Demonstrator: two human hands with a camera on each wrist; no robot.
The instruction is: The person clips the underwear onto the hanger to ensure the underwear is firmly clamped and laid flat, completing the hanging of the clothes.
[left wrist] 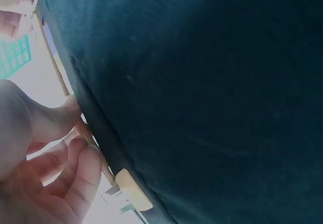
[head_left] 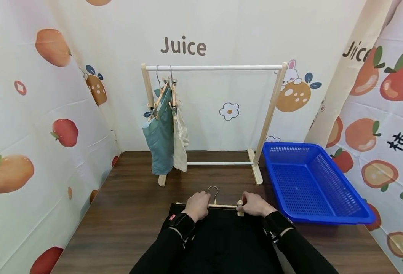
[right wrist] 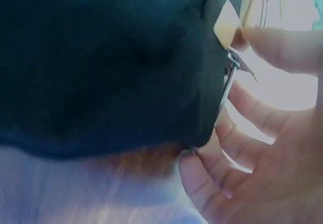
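Observation:
A black garment with a seamed upper edge lies spread on the table, its top along a wooden clip hanger with a metal hook. My left hand pinches the hanger's bar left of the hook. In the left wrist view, thumb and fingertips meet at the bar, and a wooden clip grips the cloth just beyond them. My right hand holds the clip near the bar's right end. In the right wrist view, its thumb is at the clip, with fingertips at the garment's corner.
Behind the hands stands a wooden rack with a white top rail. On its left side hang teal cloth and cream cloth from clip hangers. A blue plastic basket sits at the right, close to the right forearm.

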